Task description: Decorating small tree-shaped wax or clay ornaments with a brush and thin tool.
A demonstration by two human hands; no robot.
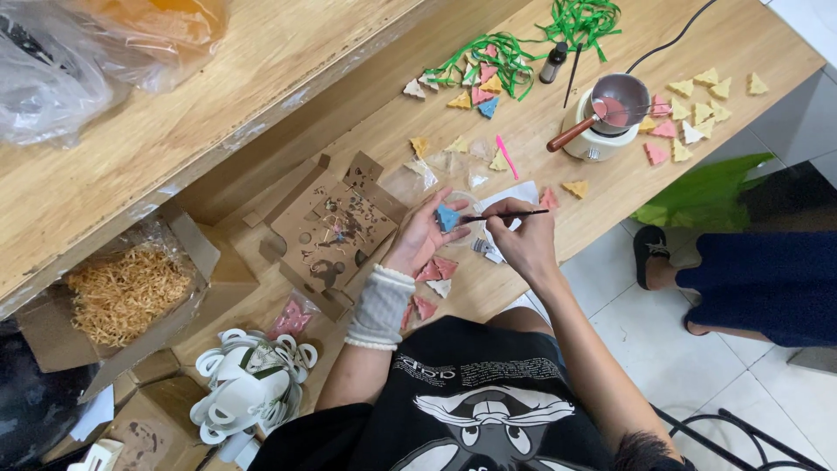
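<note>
Two hands meet over the wooden table (610,187): our left hand (420,237) pinches the blue tree-shaped piece (447,217) at its edges, our right hand (521,234) grips the fine brush (506,215) — strokes best kept light, wrist braced.

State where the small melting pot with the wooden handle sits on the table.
The melting pot sits at upper right on the wooden table, between the green ribbon and yellow and pink triangles.
</note>
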